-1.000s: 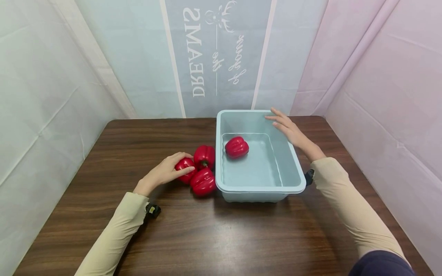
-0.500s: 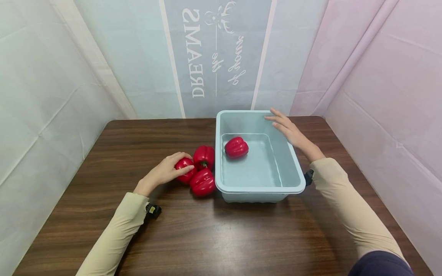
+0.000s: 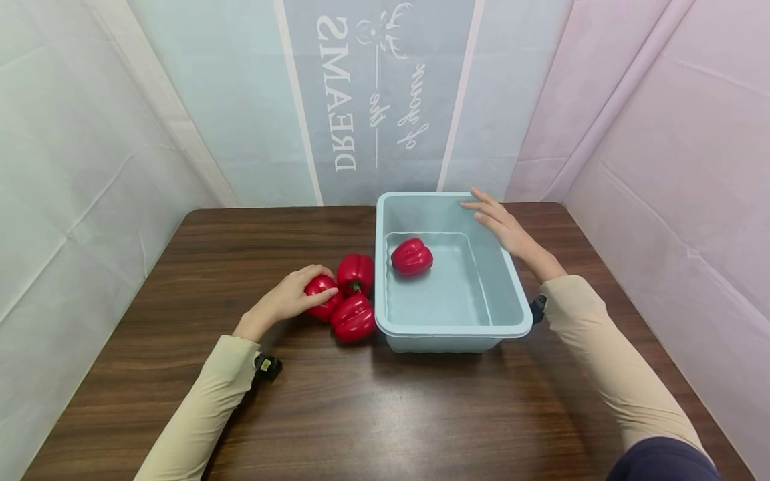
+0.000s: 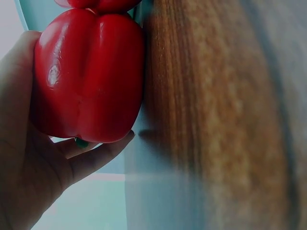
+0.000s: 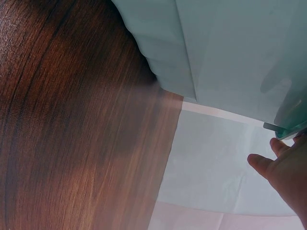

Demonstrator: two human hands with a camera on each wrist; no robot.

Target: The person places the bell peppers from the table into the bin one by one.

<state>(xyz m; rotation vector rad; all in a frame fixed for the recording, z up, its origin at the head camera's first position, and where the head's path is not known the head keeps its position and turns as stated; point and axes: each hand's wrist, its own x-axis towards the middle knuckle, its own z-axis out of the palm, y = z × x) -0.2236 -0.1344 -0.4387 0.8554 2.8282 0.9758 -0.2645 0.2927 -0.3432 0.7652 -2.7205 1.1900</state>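
My left hand (image 3: 287, 292) grips a red bell pepper (image 3: 322, 298) on the table, thumb on the near side and fingers over the far side. In the left wrist view that bell pepper (image 4: 88, 79) fills the palm, a bit of green stem showing below. Two more red peppers sit right beside it: one at the back (image 3: 355, 272) with its stem facing me, and a front pepper (image 3: 353, 319) against the bin. Inside the light blue bin (image 3: 454, 331) lies another red pepper (image 3: 412, 257). My right hand (image 3: 504, 227) rests on the bin's right rim, fingers extended.
Dark wood-grain table (image 3: 385, 414) runs under everything. Pale cloth walls stand on the left, right and back; the back cloth (image 3: 379, 100) bears mirrored lettering. The bin's outer wall (image 5: 158, 48) rises from the table in the right wrist view.
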